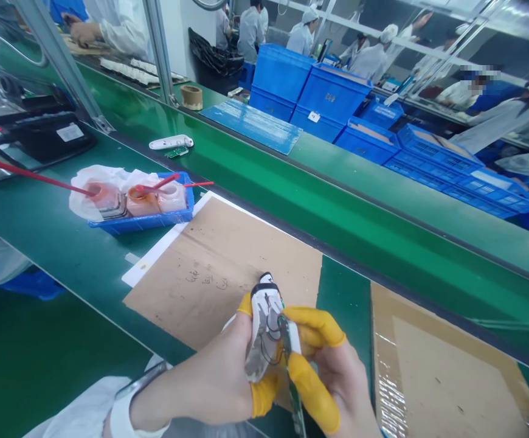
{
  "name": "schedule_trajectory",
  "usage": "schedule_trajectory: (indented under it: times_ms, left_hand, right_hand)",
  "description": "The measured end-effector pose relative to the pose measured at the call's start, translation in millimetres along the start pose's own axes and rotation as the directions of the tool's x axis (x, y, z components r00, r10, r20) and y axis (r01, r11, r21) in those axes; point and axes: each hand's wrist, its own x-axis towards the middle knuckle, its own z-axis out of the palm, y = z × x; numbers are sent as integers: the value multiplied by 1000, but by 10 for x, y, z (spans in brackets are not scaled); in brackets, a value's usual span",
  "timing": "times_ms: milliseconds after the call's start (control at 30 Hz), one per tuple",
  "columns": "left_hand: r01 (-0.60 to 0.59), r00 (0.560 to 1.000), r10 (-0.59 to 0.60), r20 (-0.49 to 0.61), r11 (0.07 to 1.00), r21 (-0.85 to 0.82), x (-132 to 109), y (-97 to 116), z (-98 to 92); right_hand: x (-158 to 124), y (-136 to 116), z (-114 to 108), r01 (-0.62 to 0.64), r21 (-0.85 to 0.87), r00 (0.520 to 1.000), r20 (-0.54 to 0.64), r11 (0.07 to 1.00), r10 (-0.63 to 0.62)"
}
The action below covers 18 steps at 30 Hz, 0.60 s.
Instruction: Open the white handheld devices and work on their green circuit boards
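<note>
My left hand (219,371), with yellow finger cots, is closed around a white and grey handheld device housing (259,350) with a black band and white tip at its far end. The housing is tilted, its inner side facing up. In my right hand (337,365), also in yellow finger cots, a narrow green circuit board (295,401) is pinched on edge beside the housing. Thin dark and red wires (271,331) run between board and housing. Part of the board hides behind my right fingers. Beneath both hands lies a brown cardboard sheet (237,243) with handwriting.
A blue tray (141,226) of bottles with red sticks stands at left. On the green conveyor belt (246,176) lie a white casing (171,142) and a small circuit board (177,152). Cardboard (447,371) is at right. Blue crates (332,97) and co-workers are beyond.
</note>
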Motion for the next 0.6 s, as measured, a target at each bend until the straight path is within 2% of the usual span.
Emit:
schedule_trajectory:
  times_ms: [100, 167, 233, 333, 467, 600]
  left_hand:
    - [50, 997, -41, -68, 989, 138, -14, -5, 76]
    - [52, 998, -42, -55, 982, 182, -21, 12, 92]
    - [28, 1000, -27, -5, 983, 181, -31, 30, 81]
    - [18, 999, -23, 35, 993, 117, -51, 48, 56]
    - [-48, 999, 48, -16, 999, 5, -72, 105, 92]
    - [64, 998, -68, -5, 964, -257, -88, 193, 166]
  right_hand:
    - [18, -80, -4, -62, 175, 998, 27, 983, 58]
    - [5, -128, 15, -69, 178, 997, -15, 982, 73]
    - [-36, -139, 40, -70, 119, 991, -109, 990, 84]
    - [-138, -55, 63, 10, -8, 978, -210, 1000, -11]
    - [-254, 101, 77, 85, -89, 981, -165, 992, -99]
    - [-247, 67, 91, 122, -184, 980, -131, 975, -148]
